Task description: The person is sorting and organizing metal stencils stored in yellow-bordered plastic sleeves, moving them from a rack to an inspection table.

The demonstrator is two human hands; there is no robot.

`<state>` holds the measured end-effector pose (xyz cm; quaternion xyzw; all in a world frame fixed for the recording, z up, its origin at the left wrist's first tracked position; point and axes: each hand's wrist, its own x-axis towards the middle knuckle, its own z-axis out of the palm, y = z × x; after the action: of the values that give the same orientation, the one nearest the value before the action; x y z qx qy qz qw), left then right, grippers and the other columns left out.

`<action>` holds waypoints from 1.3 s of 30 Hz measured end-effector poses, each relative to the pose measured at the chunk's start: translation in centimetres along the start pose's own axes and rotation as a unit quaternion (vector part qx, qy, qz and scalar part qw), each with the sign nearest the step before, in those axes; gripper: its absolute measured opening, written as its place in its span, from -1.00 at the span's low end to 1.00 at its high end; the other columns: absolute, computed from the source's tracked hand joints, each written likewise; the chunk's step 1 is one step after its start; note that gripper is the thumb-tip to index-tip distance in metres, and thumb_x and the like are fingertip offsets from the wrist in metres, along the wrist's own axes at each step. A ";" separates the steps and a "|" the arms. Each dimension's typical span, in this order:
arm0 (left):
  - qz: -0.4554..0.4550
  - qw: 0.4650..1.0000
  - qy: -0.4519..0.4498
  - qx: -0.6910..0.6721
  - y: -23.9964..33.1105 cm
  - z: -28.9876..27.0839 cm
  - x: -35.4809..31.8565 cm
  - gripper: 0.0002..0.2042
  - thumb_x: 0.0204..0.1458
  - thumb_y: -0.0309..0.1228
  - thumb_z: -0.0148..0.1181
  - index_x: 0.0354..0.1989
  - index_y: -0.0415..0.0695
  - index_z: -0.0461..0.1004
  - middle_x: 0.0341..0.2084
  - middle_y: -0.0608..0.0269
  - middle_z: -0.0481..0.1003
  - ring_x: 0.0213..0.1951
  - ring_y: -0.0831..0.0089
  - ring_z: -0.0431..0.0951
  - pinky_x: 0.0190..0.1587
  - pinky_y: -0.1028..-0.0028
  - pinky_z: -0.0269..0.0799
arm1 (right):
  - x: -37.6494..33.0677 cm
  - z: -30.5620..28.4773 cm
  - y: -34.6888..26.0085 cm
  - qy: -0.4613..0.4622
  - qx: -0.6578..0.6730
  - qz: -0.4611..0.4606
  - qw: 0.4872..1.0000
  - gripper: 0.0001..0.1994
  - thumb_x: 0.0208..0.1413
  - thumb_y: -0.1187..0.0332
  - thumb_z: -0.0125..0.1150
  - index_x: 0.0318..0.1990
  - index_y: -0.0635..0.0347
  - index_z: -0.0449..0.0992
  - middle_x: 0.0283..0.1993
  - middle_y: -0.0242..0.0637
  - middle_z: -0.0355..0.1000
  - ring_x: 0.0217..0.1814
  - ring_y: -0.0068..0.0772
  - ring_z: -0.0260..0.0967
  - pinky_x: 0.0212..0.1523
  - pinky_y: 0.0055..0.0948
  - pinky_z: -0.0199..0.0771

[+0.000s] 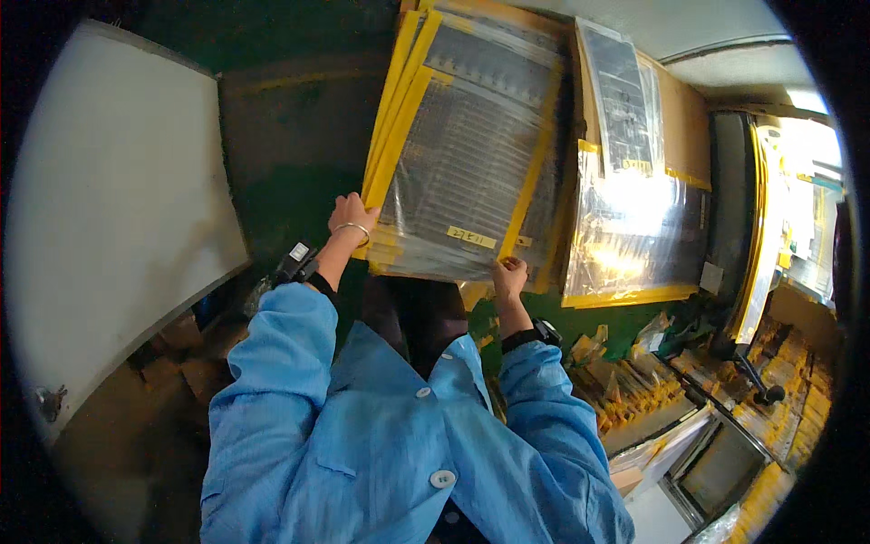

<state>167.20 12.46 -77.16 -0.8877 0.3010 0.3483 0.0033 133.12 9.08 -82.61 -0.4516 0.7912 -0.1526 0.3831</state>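
Note:
A large flat dark sheet in a clear plastic sleeve (pixel 462 163), edged with yellow tape and bearing a small yellow label, lies in front of me over several similar sleeves (pixel 494 54). Around its lower left edge my left hand (pixel 352 218) is closed, with a bracelet at the wrist. At the lower right corner, the fingers of my right hand (pixel 511 276) pinch the sleeve's edge beside a yellow tape strip. The sleeves fan out slightly at the left, so several yellow edges show. How many layers each hand grips is hidden.
To the right, more plastic-covered sheets (pixel 634 236) lean against brown cardboard (pixel 686 136). A white panel (pixel 127 163) stands at the left. Rows of yellow-taped sleeves (pixel 639 390) fill the lower right, close to a dark-framed piece (pixel 720 462). The floor (pixel 290 118) is green.

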 end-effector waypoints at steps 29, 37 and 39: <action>-0.243 0.808 0.415 -0.341 -10.1 1.3 -53.4 -0.59 -0.16 -0.10 0.22 -0.21 -0.12 0.41 -0.32 0.14 0.45 -0.30 0.32 0.45 -0.27 0.40 0.36 | -36.7 -4.1 -31.1 -0.447 -0.249 -0.858 0.055 -0.61 -0.18 0.42 0.10 -0.08 0.17 0.36 -0.40 -0.07 0.42 -0.45 -0.01 0.37 -0.45 -0.21 0.38; -0.370 0.711 0.564 -0.199 6.9 14.4 -66.3 -0.51 -0.26 -0.20 0.25 -0.09 -0.10 0.37 -0.28 0.01 0.45 -0.23 0.15 0.46 -0.17 0.27 0.35 | -47.9 -25.8 -13.5 -0.604 -0.059 -0.612 -0.508 -0.79 -0.16 0.44 0.14 -0.29 0.21 0.48 -0.43 -0.13 0.44 -0.45 -0.20 0.41 -0.44 -0.34 0.37; -0.425 0.658 0.557 -0.277 10.8 14.8 -69.5 -0.58 -0.22 -0.21 0.22 -0.13 -0.05 0.41 -0.34 0.03 0.47 -0.29 0.16 0.48 -0.24 0.28 0.38 | -50.1 -30.4 -11.6 -0.596 -0.173 -0.604 -0.501 -0.81 -0.13 0.43 0.16 -0.29 0.25 0.47 -0.43 -0.15 0.45 -0.44 -0.31 0.42 -0.44 -0.41 0.36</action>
<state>112.25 43.75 -43.09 -0.9067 -0.2734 -0.1839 -0.2633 132.43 41.25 -32.24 0.4088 0.8706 -0.2511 -0.1095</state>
